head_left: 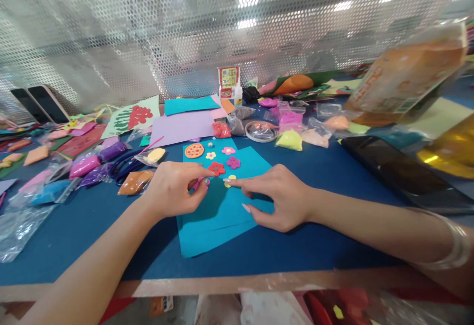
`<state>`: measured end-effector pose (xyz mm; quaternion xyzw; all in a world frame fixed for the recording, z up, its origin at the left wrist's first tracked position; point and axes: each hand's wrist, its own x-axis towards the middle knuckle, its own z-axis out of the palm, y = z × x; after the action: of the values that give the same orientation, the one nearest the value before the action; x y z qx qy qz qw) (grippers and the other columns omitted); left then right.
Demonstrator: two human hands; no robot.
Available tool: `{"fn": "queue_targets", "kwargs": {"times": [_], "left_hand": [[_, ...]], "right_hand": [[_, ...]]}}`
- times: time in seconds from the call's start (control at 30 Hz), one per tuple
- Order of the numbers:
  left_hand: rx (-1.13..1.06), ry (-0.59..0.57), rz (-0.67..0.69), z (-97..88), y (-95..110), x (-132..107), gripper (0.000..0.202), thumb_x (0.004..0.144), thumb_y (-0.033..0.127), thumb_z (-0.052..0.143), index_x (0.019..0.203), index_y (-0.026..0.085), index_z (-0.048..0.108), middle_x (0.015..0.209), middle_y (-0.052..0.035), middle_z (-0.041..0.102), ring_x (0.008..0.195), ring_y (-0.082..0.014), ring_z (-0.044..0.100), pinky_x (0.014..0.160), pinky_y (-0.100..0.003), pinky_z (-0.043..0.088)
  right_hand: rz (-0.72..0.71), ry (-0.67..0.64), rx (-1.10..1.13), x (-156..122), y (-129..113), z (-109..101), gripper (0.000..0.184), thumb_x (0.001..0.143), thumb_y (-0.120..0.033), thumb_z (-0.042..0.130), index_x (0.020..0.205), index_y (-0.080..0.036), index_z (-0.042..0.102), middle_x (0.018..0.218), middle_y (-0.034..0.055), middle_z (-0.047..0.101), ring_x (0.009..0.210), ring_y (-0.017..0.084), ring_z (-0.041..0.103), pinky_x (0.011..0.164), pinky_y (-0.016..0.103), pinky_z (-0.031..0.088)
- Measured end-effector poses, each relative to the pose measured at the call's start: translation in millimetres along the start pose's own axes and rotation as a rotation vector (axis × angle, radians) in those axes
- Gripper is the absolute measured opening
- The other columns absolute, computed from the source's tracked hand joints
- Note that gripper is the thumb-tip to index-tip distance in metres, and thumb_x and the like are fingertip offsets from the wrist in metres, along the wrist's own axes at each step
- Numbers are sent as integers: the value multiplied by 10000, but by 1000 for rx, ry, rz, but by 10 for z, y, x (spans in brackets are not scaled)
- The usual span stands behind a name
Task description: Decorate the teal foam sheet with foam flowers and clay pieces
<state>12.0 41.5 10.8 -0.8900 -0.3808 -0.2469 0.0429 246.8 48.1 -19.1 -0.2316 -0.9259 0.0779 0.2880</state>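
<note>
Blue paper sheets (218, 231) lie on the table between my hands, with several small clay flowers on the upper part. My left hand (176, 189) reaches in with its index finger stretched to the edge of a red flower (217, 168). Its thumb is bent and apart from that finger; a pink clay piece (200, 183) shows partly hidden beneath. My right hand (283, 196) presses its index fingertip on a yellow flower (232, 181), thumb spread away. Above them are a purple flower (233, 162), a pink flower (228, 151) and an orange round clay pizza (194, 150).
Bagged clay, including a yellow bag (290, 140), surrounds the sheets. A tape roll (261, 131) and lilac paper (183, 128) lie behind. At right are a dark phone-like slab (403, 172) and a tilted drink bottle (411, 75). A perforated metal screen (111, 33) closes the back.
</note>
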Motion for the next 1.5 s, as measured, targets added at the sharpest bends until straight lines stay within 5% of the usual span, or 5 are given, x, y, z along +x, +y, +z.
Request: {"fn": "queue_targets", "kwargs": {"times": [0.33, 0.53, 0.77, 1.0, 1.5], "left_hand": [[-10, 0, -7, -2, -2, -7, 229, 723, 160, 523, 893, 189, 675, 555, 23, 597, 440, -69, 477, 446, -186, 335], [-42, 210, 65, 94, 214, 69, 189, 816, 258, 543, 954, 155, 621, 716, -15, 595, 607, -81, 540, 565, -184, 431], [197, 244, 200, 255, 517, 275, 258, 835, 370, 519, 1001, 199, 616, 913, -65, 593, 798, -165, 531, 650, -277, 448], [53, 445, 147, 286, 411, 338, 140, 821, 264, 552, 888, 214, 665, 965, -69, 561, 870, -161, 496, 730, -297, 440], [-54, 371, 253, 168, 393, 280, 124, 806, 166, 525, 744, 159, 632, 703, -34, 649, 655, -118, 549, 650, -254, 466]], "right_hand": [[104, 76, 137, 10, -22, -54, 139, 712, -259, 524, 809, -196, 601, 748, -2, 673, 444, 63, 431, 473, 218, 306], [533, 351, 917, 194, -120, -130, 244, 798, -391, 417, 899, -186, 504, 802, 27, 563, 515, 95, 418, 467, 237, 343], [629, 338, 1404, 236, -259, -122, 373, 859, -439, 307, 1109, -210, 462, 946, 52, 560, 770, 155, 547, 590, 262, 438], [607, 193, 1432, 220, -186, -157, 288, 826, -392, 467, 965, -165, 576, 877, 56, 628, 749, 139, 590, 626, 261, 466], [785, -57, 1286, 195, -95, -214, 378, 703, -464, 648, 650, -90, 643, 582, 81, 670, 484, 141, 624, 427, 210, 490]]}}
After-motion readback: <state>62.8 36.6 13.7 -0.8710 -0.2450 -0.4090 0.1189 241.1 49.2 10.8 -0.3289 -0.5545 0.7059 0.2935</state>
